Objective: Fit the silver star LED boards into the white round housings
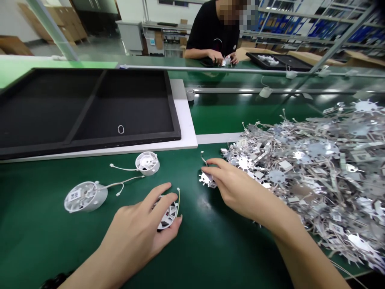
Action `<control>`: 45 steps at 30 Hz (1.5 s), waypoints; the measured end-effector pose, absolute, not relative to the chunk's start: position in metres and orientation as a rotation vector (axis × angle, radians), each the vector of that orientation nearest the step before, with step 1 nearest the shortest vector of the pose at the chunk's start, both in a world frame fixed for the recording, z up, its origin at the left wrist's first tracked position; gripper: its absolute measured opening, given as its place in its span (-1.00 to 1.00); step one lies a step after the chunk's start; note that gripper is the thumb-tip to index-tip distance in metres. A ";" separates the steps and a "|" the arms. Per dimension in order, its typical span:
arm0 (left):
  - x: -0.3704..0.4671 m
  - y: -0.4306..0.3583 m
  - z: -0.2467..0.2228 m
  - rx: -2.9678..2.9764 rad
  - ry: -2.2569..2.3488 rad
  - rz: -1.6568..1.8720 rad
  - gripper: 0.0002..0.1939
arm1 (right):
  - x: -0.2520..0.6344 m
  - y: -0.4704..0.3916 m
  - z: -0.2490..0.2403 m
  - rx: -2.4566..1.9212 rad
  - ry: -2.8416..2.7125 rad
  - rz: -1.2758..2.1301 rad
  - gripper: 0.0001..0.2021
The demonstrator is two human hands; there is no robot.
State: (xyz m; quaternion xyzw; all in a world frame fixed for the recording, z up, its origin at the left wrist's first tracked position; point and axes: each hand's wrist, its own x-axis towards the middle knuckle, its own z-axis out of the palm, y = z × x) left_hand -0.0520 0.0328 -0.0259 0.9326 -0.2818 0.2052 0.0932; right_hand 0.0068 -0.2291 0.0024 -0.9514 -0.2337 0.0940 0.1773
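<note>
My left hand (136,220) is closed around a small round white fan housing (169,216), whose thin cable with a plug sticks up at its right side. Its underside is hidden. To the right, my right hand (230,180) pinches a silver star-shaped plate (205,179) with a short wire, just over the green tabletop (207,241). Two more white parts lie left of my hands: a larger fan (86,196) with a printed label, and a smaller round one (147,162). Both have cables trailing from them.
A big heap of silver star-shaped plates with wires (319,172) covers the right side. At the back left, a black divided tray (178,130) rests on a white board (188,120), with a small pale ring (120,129) inside. Across the bench, a person (207,32) handles white parts.
</note>
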 end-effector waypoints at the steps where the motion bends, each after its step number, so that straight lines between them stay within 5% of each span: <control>1: -0.052 0.033 -0.026 2.747 -0.833 0.563 -0.63 | 0.005 -0.229 0.004 -2.669 -0.663 0.311 -0.48; 5: -0.052 0.039 -0.026 2.628 -0.743 0.341 -0.46 | 0.001 -0.226 0.007 -2.621 -0.697 0.452 -0.44; 12: -0.047 0.053 -0.012 2.554 -0.492 0.303 -0.62 | 0.002 -0.218 0.009 -2.715 -0.663 0.349 -0.91; 21: -0.049 0.052 -0.010 2.430 -0.452 0.318 -0.82 | -0.001 -0.217 0.016 -2.527 -0.660 0.157 -0.86; 26: -0.047 0.052 -0.004 2.351 -0.494 0.329 -0.86 | -0.006 -0.210 0.018 -2.191 -0.749 -0.246 -0.90; 34: -0.056 0.047 0.012 2.005 -0.273 -0.082 -0.42 | -0.023 -0.185 0.013 -1.990 -1.127 -0.651 -0.96; 38: -0.052 0.045 0.018 1.908 -0.159 -0.194 -0.71 | -0.024 -0.185 0.013 -1.996 -1.115 -0.612 -0.91; 43: -0.047 0.043 0.025 1.793 -0.111 -0.149 -0.77 | -0.029 -0.186 0.017 -1.843 -0.782 -0.302 -0.96; 45: -0.049 0.041 0.024 1.744 -0.112 -0.139 -0.78 | -0.034 -0.181 0.018 -1.796 -0.665 -0.103 -0.77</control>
